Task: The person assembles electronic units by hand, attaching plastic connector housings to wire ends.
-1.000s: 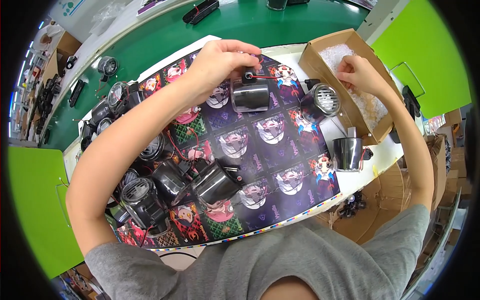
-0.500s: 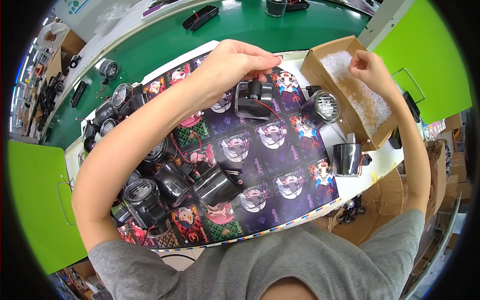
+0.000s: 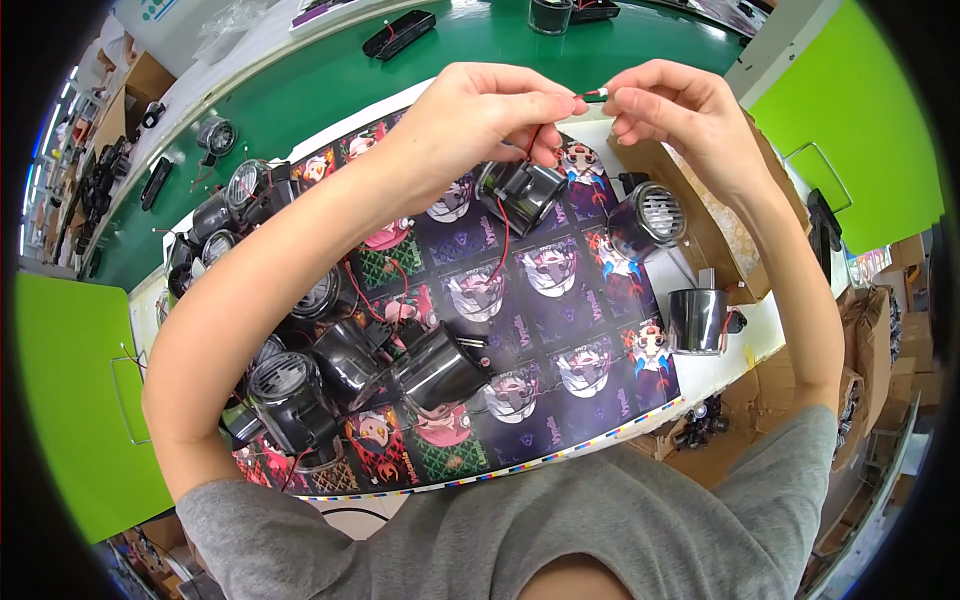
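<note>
My left hand (image 3: 490,112) is closed, pinching a red wire (image 3: 587,95) between thumb and forefinger. Below those fingers a glossy black cup-shaped housing (image 3: 521,194) is tilted, its red wire hanging toward the printed sheet. My right hand (image 3: 690,112) meets the wire from the right, thumb and forefinger pinched on a small white piece (image 3: 602,92) at the wire's tip. The shape of that piece is too small to tell. Another black housing with a slotted clear face (image 3: 655,214) lies close below my right hand.
A cardboard box (image 3: 690,205) of small clear plastic pieces stands partly behind my right forearm. Several black housings (image 3: 292,397) with red wires crowd the left of the printed sheet (image 3: 545,335). One upright housing (image 3: 697,321) is at the right edge. Behind runs a green bench (image 3: 480,55).
My right hand has left the cardboard box and moved left to the wire's tip. My left hand has lifted the wire end slightly, and the housing below has tilted.
</note>
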Demonstrator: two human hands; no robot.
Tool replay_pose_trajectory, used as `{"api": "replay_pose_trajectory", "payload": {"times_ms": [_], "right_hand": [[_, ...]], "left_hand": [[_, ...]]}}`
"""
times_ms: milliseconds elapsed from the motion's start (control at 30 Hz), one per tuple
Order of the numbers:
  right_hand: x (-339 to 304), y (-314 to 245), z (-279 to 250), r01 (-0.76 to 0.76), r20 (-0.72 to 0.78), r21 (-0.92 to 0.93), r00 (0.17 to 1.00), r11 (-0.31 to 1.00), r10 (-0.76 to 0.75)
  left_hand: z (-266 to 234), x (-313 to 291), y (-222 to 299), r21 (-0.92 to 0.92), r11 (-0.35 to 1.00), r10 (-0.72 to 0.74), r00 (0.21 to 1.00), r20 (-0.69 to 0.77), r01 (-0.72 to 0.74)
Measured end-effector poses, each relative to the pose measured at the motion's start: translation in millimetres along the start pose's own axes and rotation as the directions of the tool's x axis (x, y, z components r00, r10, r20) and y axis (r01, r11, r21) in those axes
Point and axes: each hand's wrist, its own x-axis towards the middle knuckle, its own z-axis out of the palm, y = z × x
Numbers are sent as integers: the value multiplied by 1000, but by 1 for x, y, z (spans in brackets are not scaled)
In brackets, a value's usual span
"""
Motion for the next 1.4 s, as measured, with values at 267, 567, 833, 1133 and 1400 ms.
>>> {"api": "replay_pose_trajectory", "payload": {"times_ms": [267,567,833,1133,1400], "right_hand": [[2,1,3,-8,-37,177,999,984,15],[0,1,6,6,-58,218,998,976,6],[5,-4,0,25,19,12,999,1000,-26],[7,-6,4,47,61,-144,997,989,-38],[8,-1,0,52,79,-107,996,993,-43]], "left_hand": [[5,1,-1,18,1000,-11,996,-93,13],[9,2,-3,54,998,44,997,-66,-41],[14,7,-12,121,973,204,976,-71,-194],[12,11,-16,140,972,199,976,-82,-187],[8,5,-1,161,979,129,992,-14,-125]]}}
